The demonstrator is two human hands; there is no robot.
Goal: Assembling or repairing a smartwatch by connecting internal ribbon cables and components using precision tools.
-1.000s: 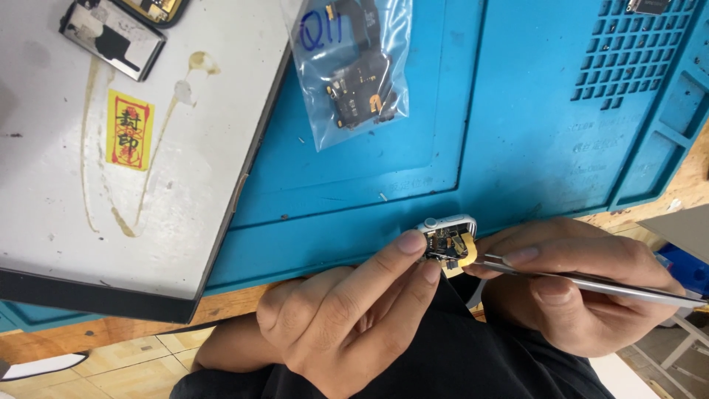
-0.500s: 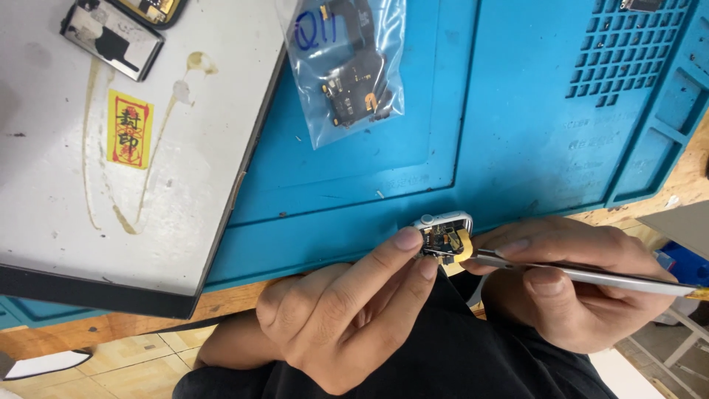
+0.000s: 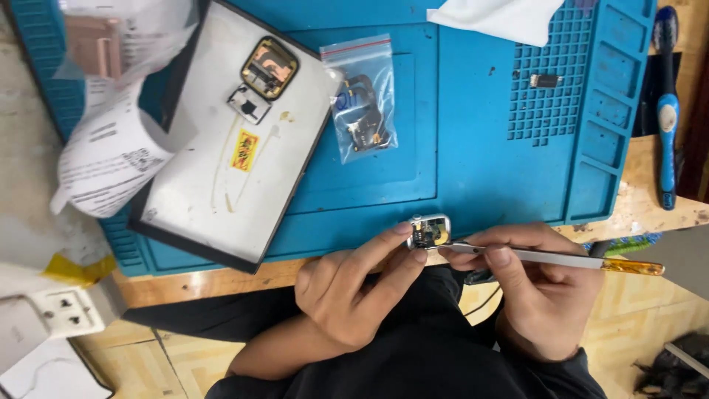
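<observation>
View pulled back; left grip (image 3: 354, 288) pinches watch case (image 3: 429, 231)

Wooden bench (image 3: 221, 282) carrying a blue work mat (image 3: 487, 140) with gridded compartments at one side. Beneath, a floor (image 3: 185, 366) of pale wood-patterned tiles. Even, bright lighting; no walls visible.

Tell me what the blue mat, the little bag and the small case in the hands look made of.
Blue mat: likely silicone or rubber, matte, with moulded grid pockets. Little bag: clear glossy plastic film with a zip strip, contents showing through. Small case: seemingly metal, its silvery rim shiny; the inside is too small to tell.
</observation>
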